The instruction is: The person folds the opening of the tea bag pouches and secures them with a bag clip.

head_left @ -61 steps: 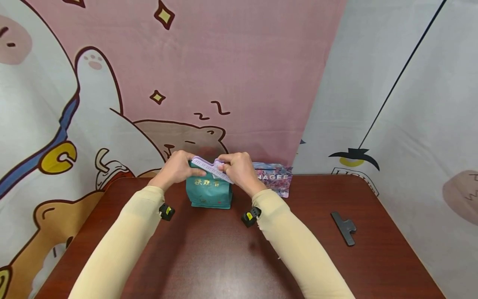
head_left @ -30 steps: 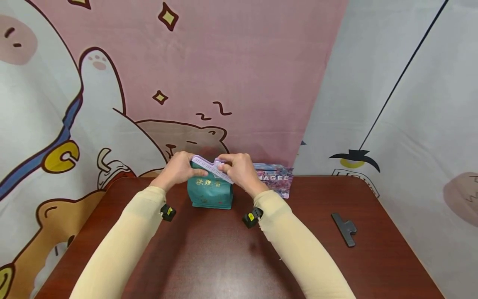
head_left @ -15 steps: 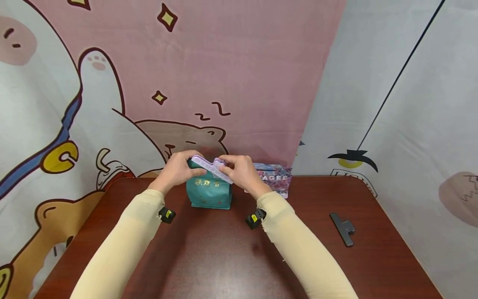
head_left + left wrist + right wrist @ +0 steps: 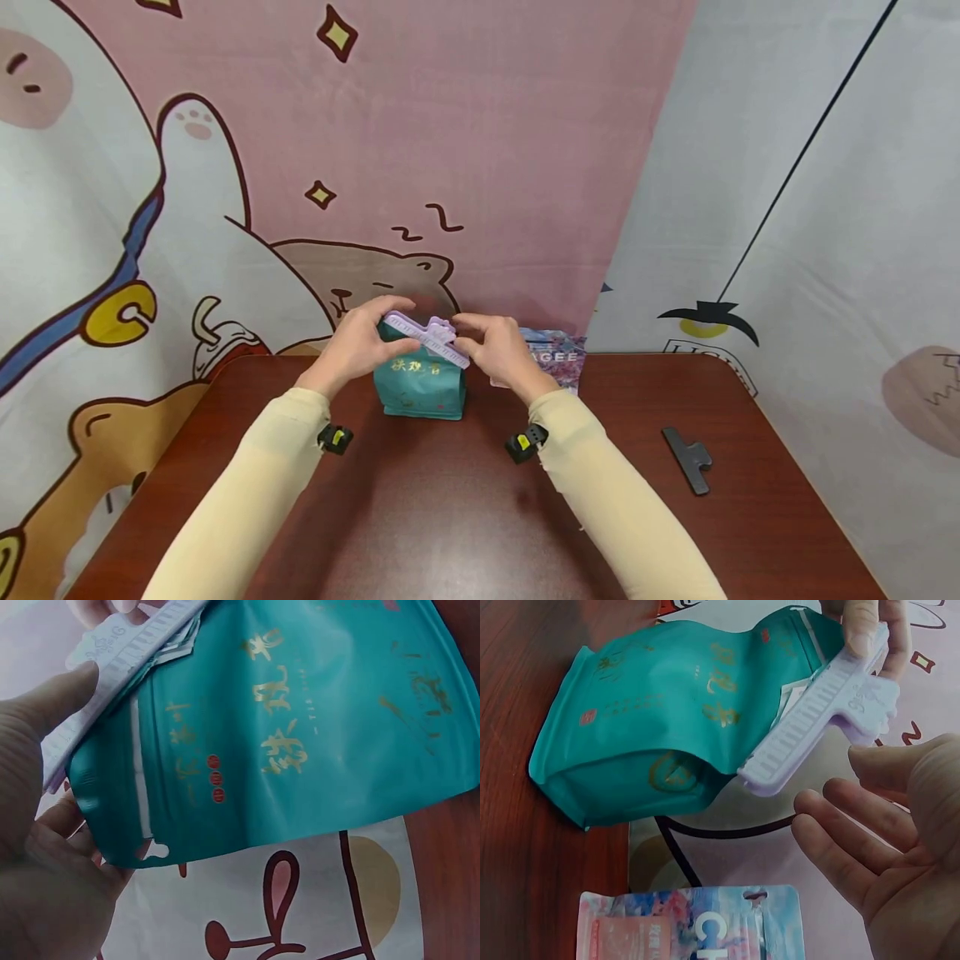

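A teal foil tea bag (image 4: 420, 393) with gold characters stands on the table, a long lilac bag clip (image 4: 429, 339) lying slantwise across its top. My left hand (image 4: 354, 343) holds the clip's left end, thumb (image 4: 71, 694) in front and fingers behind the bag, partly hidden by it. Folded paper edges (image 4: 791, 697) poke out from under the clip in the right wrist view. Beside the clip's handle, my right hand (image 4: 504, 354) has its fingers spread and holds nothing; its thumb tip is close to the handle (image 4: 866, 709).
Behind my right hand stands a pink and blue printed pouch (image 4: 561, 358) against the cloth backdrop (image 4: 525, 167). A dark grey bag clip (image 4: 687, 460) lies on the right of the brown table (image 4: 450, 517).
My right hand has let go of the clip's handle and drawn back to the right, its fingers opening. The clip stays across the bag's top, and my left hand's fingers have loosened slightly.
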A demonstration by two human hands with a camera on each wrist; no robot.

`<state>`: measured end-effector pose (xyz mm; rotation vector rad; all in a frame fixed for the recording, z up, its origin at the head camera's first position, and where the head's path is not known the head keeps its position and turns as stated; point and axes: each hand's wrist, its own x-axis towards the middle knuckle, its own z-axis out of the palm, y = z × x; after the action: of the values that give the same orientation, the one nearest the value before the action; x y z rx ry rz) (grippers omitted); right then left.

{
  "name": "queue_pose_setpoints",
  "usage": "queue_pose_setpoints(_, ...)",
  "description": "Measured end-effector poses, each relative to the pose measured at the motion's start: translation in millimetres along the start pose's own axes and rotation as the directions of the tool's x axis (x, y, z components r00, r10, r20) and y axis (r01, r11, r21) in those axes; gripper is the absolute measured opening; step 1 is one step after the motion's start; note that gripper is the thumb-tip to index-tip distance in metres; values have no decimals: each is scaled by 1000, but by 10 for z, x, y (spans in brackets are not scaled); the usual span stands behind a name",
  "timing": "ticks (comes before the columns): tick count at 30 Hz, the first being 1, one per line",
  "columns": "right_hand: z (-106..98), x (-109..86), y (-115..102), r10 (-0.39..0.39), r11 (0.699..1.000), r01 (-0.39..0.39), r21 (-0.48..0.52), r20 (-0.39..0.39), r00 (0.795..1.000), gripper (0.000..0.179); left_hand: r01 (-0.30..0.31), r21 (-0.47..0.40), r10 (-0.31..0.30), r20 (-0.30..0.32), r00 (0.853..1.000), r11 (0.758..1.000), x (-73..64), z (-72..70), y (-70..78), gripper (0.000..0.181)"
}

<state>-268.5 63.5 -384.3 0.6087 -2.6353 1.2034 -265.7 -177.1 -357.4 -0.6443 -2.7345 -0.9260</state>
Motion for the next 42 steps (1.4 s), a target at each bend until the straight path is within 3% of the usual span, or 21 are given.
queue_pose_setpoints(11, -78, -118, 174, -33, 999, 33, -30, -12, 999, 31, -62, 14, 62, -40, 997, 998, -27, -42, 158, 53)
queue_pose_setpoints(20, -193, -285, 289, 18, 1000, -18, -6, 36, 999, 34, -116, 30, 118, -52, 992, 993, -43, -67, 344, 51)
queue_pose_setpoints(31, -290, -427, 413, -8, 998, 8, -59, 6, 1000, 34, -182, 36, 184, -49, 982, 983, -45, 35, 507, 46)
queue_pose_setpoints(42, -424, -543, 548, -15, 992, 15, -122, -3, 1000, 33, -229, 57, 229, -1, 973, 972, -16, 156, 688, 43)
